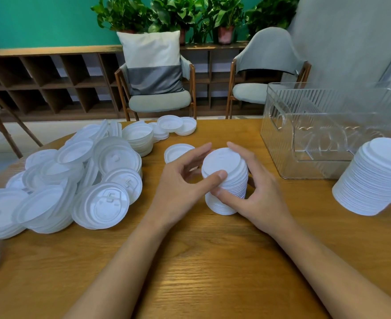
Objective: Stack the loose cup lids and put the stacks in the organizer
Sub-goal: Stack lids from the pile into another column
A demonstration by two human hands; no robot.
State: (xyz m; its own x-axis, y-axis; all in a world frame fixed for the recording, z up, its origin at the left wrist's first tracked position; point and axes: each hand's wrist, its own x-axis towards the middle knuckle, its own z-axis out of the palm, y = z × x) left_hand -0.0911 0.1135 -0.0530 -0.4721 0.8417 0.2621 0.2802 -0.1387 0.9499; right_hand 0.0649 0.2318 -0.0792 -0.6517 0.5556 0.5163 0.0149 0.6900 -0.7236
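Two grips wrap the leaning lid stack (224, 162), left hand (180, 187) and right hand (259, 194) curled round it; uneven squeezing could splay it sideways.

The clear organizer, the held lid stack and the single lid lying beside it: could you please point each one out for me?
clear organizer (328, 102), head view, on its ribbed wall.
held lid stack (222, 161), head view, on the top lid's flat face.
single lid (176, 151), head view, on its centre.
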